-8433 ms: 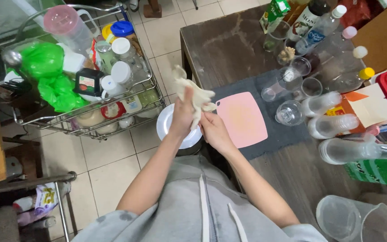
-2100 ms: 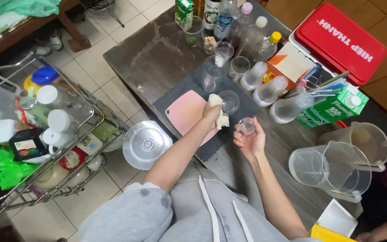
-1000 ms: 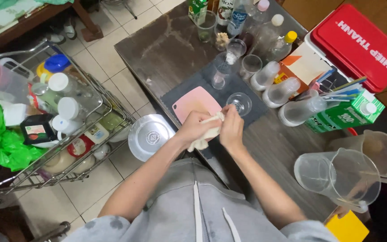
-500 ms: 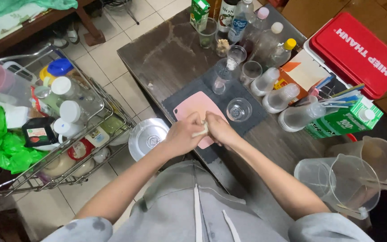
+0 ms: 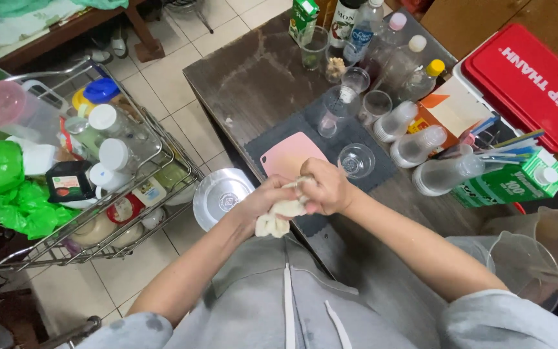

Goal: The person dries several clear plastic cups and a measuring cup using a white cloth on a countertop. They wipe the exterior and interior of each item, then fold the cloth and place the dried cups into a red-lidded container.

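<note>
Both hands are clasped together at the near edge of the dark wooden table [image 5: 253, 71], wrapped around a cream cloth [image 5: 274, 220]. My left hand [image 5: 258, 200] grips the cloth from the left, my right hand [image 5: 324, 187] from the right. Just beyond them lies a pink cutting board [image 5: 289, 154] on a dark mat [image 5: 356, 132]. A small clear glass [image 5: 356, 159] stands upright on the mat, right of the board and just past my right hand.
Clear bottles [image 5: 414, 145], glasses and a green carton [image 5: 508, 184] crowd the table's right half, beside a red cooler lid [image 5: 531, 84]. Plastic jugs [image 5: 527, 258] stand at near right. A round metal lid [image 5: 219, 196] and a wire rack [image 5: 85, 174] of containers are on the left.
My right hand set the small glass down on the mat and came back to join the left hand on the cloth. Both hands have drawn toward my body.
</note>
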